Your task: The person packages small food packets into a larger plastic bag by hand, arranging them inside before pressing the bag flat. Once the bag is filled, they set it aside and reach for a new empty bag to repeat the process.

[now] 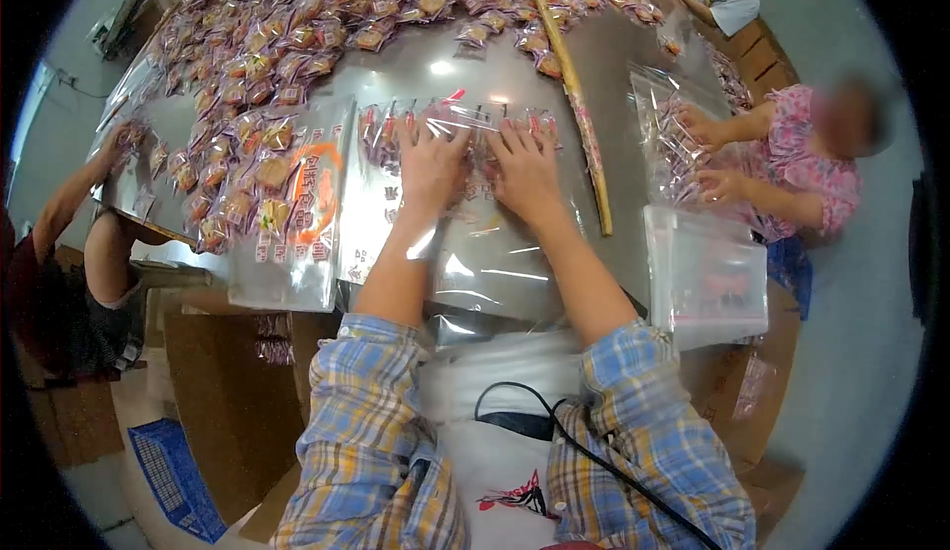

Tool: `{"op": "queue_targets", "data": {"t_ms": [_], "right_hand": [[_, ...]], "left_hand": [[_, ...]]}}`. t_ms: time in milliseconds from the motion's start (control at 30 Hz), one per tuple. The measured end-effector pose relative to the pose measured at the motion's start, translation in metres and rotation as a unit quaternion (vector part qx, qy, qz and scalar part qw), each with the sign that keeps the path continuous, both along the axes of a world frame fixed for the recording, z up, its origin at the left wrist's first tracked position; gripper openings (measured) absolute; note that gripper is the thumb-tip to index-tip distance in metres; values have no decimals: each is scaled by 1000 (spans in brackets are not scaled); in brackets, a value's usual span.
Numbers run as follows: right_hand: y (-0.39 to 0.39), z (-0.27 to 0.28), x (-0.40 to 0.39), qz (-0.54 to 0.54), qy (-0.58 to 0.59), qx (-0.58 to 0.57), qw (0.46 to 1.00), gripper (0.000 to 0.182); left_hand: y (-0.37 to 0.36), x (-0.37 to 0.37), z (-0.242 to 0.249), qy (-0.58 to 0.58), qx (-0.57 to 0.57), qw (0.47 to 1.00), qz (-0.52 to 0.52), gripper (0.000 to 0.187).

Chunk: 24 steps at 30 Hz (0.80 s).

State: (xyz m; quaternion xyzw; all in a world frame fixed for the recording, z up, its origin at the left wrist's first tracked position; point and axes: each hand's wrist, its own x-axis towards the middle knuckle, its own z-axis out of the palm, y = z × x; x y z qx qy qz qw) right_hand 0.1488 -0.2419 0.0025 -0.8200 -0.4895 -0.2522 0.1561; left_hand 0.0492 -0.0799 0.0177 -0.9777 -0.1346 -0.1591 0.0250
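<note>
A large clear plastic bag [490, 268] lies flat on the metal table in front of me. Inside its far end is a row of small wrapped snack packets [376, 132]. My left hand [435, 162] rests on the left part of this row, fingers stretched out and apart. Beside it, my right hand [524, 169] lies over the right part, its fingers also spread. Both palms hide some of the packets. A bit of bright pink shows just beyond my left fingertips.
Loose packets [297, 40] cover the table's far side. A printed bag [317, 194] lies left, under several packets. A wooden stick [574, 95] and stacked clear bags [703, 273] are to the right. Co-workers handle packets on both sides. Cardboard boxes [233, 382] and a blue crate [178, 481] stand below.
</note>
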Motion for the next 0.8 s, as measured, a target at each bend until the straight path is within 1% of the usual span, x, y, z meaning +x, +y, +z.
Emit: {"op": "queue_targets", "data": {"t_ms": [67, 100, 200, 300, 333, 367, 400, 433, 467, 500, 533, 633, 733, 800], "right_hand": [[1, -16, 6, 20, -18, 84, 996, 46], [5, -15, 8, 16, -41, 65, 997, 46], [11, -17, 6, -26, -5, 30, 999, 48], [21, -21, 8, -62, -26, 44, 997, 54], [25, -23, 8, -73, -13, 62, 995, 56], [29, -25, 8, -84, 1, 80, 993, 58], [33, -26, 8, -94, 14, 98, 991, 60], [38, -27, 8, -123, 37, 78, 989, 65], [42, -27, 9, -128, 28, 79, 988, 63], [45, -28, 10, -134, 18, 80, 988, 62], [45, -28, 11, -140, 9, 80, 987, 60], [41, -28, 9, -141, 27, 48, 988, 64], [33, -32, 10, -116, 4, 64, 991, 54], [35, -38, 11, -89, 43, 141, 985, 53]], "left_hand": [[3, 11, -13, -20, 25, 999, 28, 75], [3, 12, -17, -29, 36, 998, 43, 75], [4, 12, -23, -25, 3, 999, 41, 76], [5, 13, -23, -85, -18, 996, 23, 79], [6, 13, -25, -100, -21, 995, 19, 79], [7, 13, -28, -96, 1, 995, 24, 69], [5, 12, -26, -112, -4, 993, 25, 58], [3, 13, -22, -129, -8, 991, 26, 47], [2, 13, -17, -146, -11, 989, 26, 38], [4, 16, -20, -165, -8, 986, 24, 44], [4, 18, -24, -164, -14, 986, 27, 46], [2, 22, -25, -166, -18, 985, 36, 48], [-2, 22, -23, -176, -6, 983, 43, 48], [-2, 22, -24, -178, -16, 983, 38, 50]]}}
